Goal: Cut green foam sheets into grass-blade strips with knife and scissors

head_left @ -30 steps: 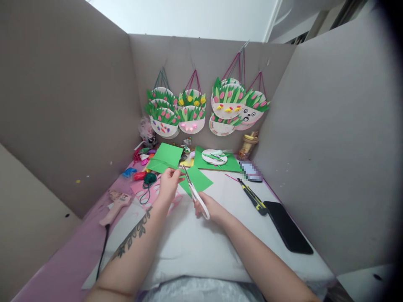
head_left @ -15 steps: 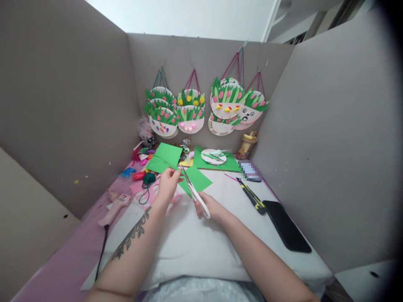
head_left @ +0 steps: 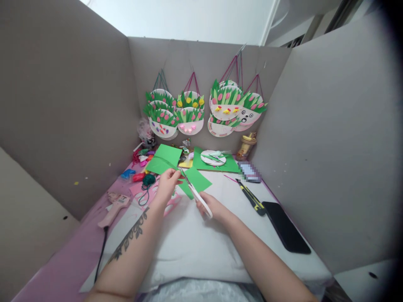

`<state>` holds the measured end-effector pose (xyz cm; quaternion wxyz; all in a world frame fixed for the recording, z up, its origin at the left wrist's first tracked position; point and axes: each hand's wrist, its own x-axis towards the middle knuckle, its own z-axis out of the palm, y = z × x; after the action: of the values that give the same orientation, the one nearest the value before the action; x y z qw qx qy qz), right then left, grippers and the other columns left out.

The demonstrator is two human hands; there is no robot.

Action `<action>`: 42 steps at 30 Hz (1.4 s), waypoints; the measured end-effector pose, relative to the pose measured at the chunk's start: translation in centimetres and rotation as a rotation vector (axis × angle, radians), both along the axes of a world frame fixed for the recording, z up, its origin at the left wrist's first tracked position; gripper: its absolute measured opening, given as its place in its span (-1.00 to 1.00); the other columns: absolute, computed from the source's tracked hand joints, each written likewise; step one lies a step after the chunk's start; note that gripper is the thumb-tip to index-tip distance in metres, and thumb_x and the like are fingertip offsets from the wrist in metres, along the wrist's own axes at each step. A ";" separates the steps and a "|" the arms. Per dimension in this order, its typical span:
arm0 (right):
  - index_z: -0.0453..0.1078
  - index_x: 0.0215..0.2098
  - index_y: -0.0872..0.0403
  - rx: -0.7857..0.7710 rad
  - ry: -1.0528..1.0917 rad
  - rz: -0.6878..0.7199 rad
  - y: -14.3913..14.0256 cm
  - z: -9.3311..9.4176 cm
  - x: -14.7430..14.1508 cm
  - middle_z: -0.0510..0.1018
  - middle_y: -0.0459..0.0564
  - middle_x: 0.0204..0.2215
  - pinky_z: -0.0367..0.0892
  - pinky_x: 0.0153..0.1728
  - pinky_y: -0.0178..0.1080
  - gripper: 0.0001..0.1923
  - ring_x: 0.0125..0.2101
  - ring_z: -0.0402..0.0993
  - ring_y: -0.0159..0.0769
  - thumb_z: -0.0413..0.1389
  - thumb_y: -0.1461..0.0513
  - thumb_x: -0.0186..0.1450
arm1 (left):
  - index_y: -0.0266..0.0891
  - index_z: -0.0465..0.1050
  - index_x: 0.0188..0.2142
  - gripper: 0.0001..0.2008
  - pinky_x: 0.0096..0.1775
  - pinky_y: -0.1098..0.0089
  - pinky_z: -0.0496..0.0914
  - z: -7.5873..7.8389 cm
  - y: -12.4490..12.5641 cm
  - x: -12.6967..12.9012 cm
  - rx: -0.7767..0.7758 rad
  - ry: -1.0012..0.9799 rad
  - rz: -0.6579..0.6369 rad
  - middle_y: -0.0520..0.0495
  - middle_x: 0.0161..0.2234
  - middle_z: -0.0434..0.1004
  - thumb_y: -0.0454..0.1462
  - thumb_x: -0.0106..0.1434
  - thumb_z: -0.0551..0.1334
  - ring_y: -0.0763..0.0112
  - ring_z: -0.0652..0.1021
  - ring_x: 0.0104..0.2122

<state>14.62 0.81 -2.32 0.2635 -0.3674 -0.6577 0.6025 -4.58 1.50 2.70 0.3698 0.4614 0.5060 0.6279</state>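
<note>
My right hand (head_left: 209, 205) is closed around the white handles of a pair of scissors (head_left: 195, 193). The blades point up and left, with their tips beside my left fingertips. My left hand (head_left: 170, 180) pinches a narrow piece of green paper (head_left: 174, 166), mostly hidden by the fingers and hard to tell from the sheet behind. One green sheet (head_left: 199, 181) lies under the scissor blades, and another green sheet (head_left: 163, 157) is just beyond my left hand. Pink paper with cut-out holes (head_left: 171, 205) is partly covered by my left forearm.
Paper-plate baskets (head_left: 190, 121) hang on the back panel. A white plate (head_left: 204, 158) rests on green card at the back. To the right are a cutter knife (head_left: 252, 199), a black slab (head_left: 286, 226) and a phone (head_left: 249, 171). A glue gun (head_left: 113, 209) and dark green yarn (head_left: 149, 180) are left.
The scissor blades look closer together than before, beside my left fingertips. Both hands keep nearly the same place, and the view has shifted slightly.
</note>
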 end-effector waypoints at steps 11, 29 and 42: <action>0.18 -0.46 0.05 -0.046 -0.003 0.005 0.3 0.1 0.5 0.34 -0.22 -0.60 0.14 -0.65 -0.40 -0.83 -0.67 0.23 -0.51 0.08 0.24 -0.03 | -0.26 0.32 -0.50 -0.69 -0.39 0.44 0.40 0.2 -0.1 -0.3 -0.029 -0.037 -0.070 0.02 -0.51 0.43 -0.06 0.04 0.27 0.39 0.53 -0.42; 0.23 -0.44 0.06 -0.023 -0.039 0.000 0.5 -0.1 1.2 0.31 -0.23 -0.65 0.12 -0.68 -0.41 -0.86 -0.70 0.19 -0.50 0.07 0.24 0.01 | -0.27 0.36 -0.47 -0.63 -0.41 0.44 0.41 0.0 0.1 -0.4 -0.060 -0.050 -0.118 -0.07 -0.45 0.53 0.01 0.01 0.30 0.32 0.57 -0.38; 0.20 -0.48 0.06 -0.082 -0.044 -0.035 -0.3 1.4 1.0 0.33 -0.23 -0.64 0.12 -0.69 -0.43 -0.84 -0.67 0.18 -0.51 0.07 0.27 -0.07 | -0.26 0.32 -0.54 -0.68 -0.41 0.44 0.42 0.6 -0.4 -0.4 -0.063 -0.023 -0.072 -0.01 -0.53 0.47 -0.04 0.01 0.28 0.37 0.55 -0.43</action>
<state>15.58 0.55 -0.92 0.2440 -0.4024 -0.6316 0.6161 -4.96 1.15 3.34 0.4122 0.4602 0.5043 0.6033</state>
